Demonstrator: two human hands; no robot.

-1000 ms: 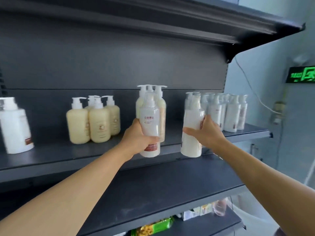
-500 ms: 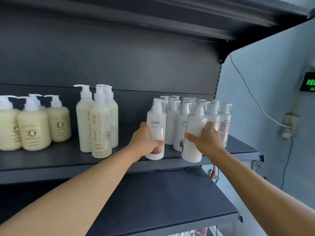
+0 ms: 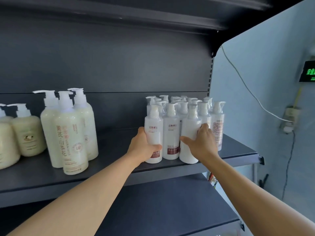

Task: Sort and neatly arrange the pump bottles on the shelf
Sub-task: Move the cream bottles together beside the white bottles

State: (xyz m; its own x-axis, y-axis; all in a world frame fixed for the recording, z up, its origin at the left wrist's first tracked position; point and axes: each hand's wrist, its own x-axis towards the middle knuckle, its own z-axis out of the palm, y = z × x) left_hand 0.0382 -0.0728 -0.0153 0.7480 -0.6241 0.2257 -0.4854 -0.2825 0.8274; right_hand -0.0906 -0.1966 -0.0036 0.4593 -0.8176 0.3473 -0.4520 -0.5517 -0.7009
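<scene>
Left hand grips white bottle | right hand grips unlabelled bottle

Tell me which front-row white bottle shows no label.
The white bottle gripped by the right hand: its front is plain, while the two on its left, one in the left hand, show printed labels.

White pump bottles with dark red label bands, cream-yellow bottles, dark grey shelf.

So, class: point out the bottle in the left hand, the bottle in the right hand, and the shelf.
Left-hand bottle (image 3: pixel 153 132), head view, label.
Right-hand bottle (image 3: pixel 188 150), head view, body.
Shelf (image 3: pixel 238 149), head view, bare top.
</scene>
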